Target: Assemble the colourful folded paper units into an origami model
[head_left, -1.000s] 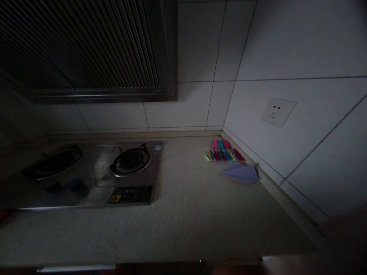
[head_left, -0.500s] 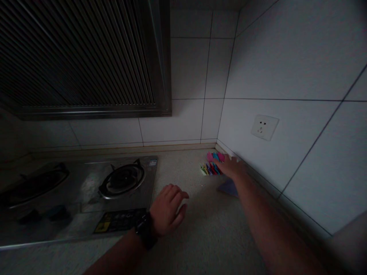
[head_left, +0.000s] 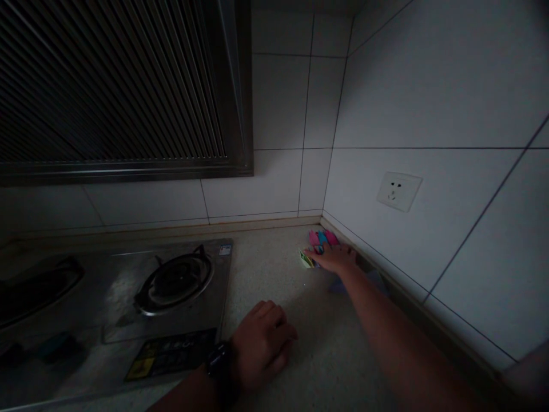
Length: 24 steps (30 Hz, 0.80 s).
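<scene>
The left hand [head_left: 262, 337] is resting on the speckled counter [head_left: 274, 269] with the fingers curled loosely inward, and it is holding nothing. A dark watch [head_left: 218, 366] is sitting on its wrist. Just to the left of this hand the gas stove [head_left: 128, 309] is lying, with one round burner [head_left: 174, 281] near its right edge; the second burner is disappearing into the dark at the left border.

Well apart from it, further forward and to the right, the right hand [head_left: 335, 258] is reaching flat, palm down, with the fingers spread a little, and it is lying on the stack of coloured papers [head_left: 316, 247] in the corner where the two tiled walls are meeting. The papers are showing pink, blue and green edges; the hand is covering most of them, so I cannot tell if the fingers are gripping any piece. Behind the right wrist a purple sheet [head_left: 374, 280] is lying, mostly hidden by the forearm and hard to make out in the dim light. Above and to the right of this hand a white wall socket [head_left: 398, 191] is sitting on the tile.
</scene>
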Motion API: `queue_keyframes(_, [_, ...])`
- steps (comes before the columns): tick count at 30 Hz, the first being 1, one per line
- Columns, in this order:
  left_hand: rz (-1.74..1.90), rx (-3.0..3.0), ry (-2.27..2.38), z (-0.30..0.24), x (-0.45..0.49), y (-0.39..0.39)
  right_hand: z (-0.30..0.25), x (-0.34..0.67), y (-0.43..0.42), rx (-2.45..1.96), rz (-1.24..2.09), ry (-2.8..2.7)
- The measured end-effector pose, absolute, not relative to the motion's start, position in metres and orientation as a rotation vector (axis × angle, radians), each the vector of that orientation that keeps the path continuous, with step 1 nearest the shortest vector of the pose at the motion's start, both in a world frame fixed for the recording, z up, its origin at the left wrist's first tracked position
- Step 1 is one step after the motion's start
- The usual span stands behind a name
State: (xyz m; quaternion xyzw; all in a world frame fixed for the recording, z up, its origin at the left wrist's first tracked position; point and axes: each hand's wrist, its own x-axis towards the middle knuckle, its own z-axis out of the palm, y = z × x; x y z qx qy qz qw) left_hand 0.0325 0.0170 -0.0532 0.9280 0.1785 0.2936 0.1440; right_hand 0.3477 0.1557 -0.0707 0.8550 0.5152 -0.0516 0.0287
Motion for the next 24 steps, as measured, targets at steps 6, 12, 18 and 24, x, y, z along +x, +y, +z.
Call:
queue_keyframes(6, [0.818, 2.614, 0.485, -0.055, 0.027, 0.019, -0.075, 0.337, 0.156, 2.567, -0.184, 1.711])
queue_keyframes(12, [0.815, 2.561, 0.472, -0.053, 0.028, 0.019, -0.072, 0.334, 0.144, 2.472, -0.027, 1.923])
queue_keyframes(18, [0.845, 2.552, 0.469, -0.047, 0.028, 0.018, -0.070, 0.344, 0.139, 2.517, 0.090, 1.829])
queue_keyframes(24, [0.799, 2.754, 0.374, -0.052, 0.030, 0.022, -0.078, 0.363, 0.147, 2.481, -0.106, 1.761])
